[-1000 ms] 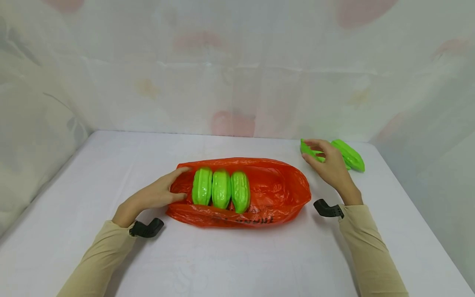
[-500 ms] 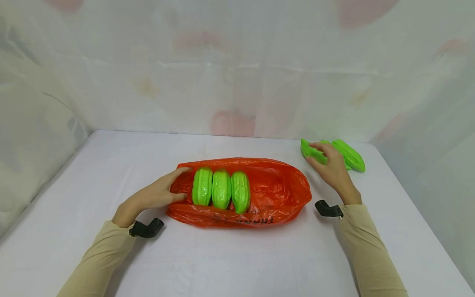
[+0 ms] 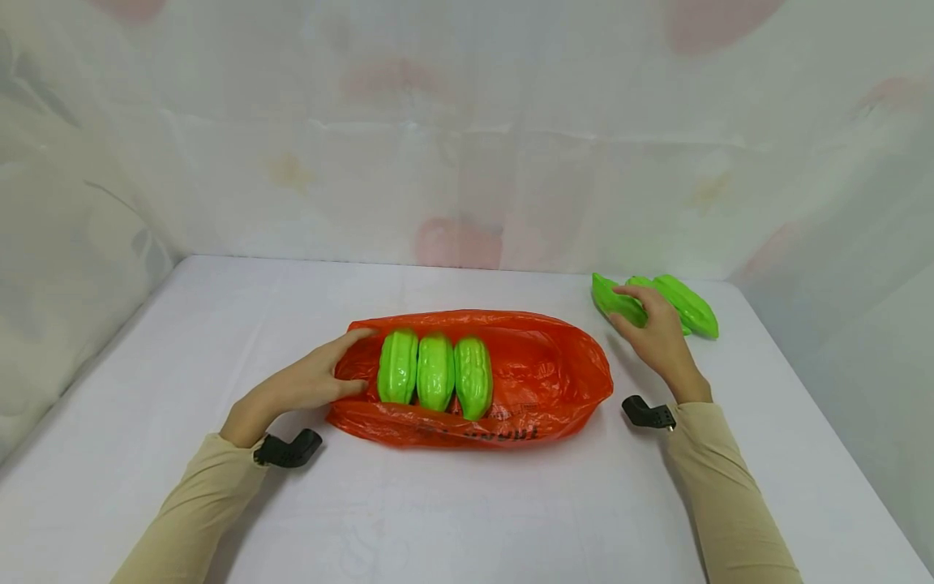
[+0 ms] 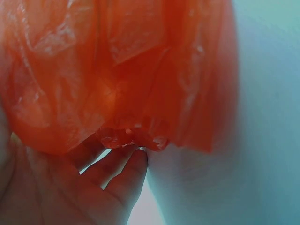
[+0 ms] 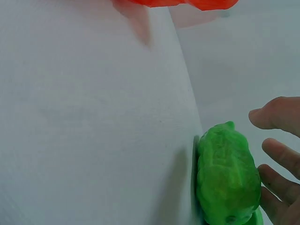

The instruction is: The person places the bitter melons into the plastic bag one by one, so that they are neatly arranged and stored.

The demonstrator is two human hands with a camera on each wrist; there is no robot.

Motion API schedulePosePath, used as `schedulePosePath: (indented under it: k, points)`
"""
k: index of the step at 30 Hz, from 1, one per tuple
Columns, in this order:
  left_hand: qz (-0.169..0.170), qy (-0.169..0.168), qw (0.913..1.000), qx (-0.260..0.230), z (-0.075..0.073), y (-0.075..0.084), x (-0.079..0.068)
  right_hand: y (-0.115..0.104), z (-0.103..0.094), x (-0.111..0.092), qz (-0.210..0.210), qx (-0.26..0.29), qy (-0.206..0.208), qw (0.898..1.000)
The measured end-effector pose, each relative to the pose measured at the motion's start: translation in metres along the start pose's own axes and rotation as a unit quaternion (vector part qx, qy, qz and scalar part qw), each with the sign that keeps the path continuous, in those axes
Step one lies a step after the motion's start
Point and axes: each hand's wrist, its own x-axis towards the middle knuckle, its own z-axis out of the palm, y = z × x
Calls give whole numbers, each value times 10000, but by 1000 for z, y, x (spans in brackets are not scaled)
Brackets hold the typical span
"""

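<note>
Fingers (image 5: pixel 281 182) of right hand (image 3: pixel 662 337) spread, loosely curved beside leftmost loose green fruit (image 3: pixel 610 302) at far right of table (image 3: pixel 467 519); no grip seen, contact unclear. Best pinch its middle, lift clear of neighbouring fruits (image 3: pixel 687 307). Left hand (image 3: pixel 310 380), fingers parted, at left end of red bag (image 3: pixel 543 365).

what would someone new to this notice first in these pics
Probably the shiny red bag lying open in the middle of the white table, with three vivid green ridged pieces side by side toward its left end. Next, more green pieces near the table's far right corner, with the right hand right by them. The left hand is at the bag's left end.
</note>
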Motion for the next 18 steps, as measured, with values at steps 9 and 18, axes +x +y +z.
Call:
schedulePosePath:
  k: [9, 18]
  points:
    - [-10, -5, 10000, -4, 0, 0, 0, 7, 2, -1, -136, -147, -26, 9998]
    - [27, 20, 10000, -45, -1, 1, 0, 8, 1, 0, -120, -718, -357, 9967]
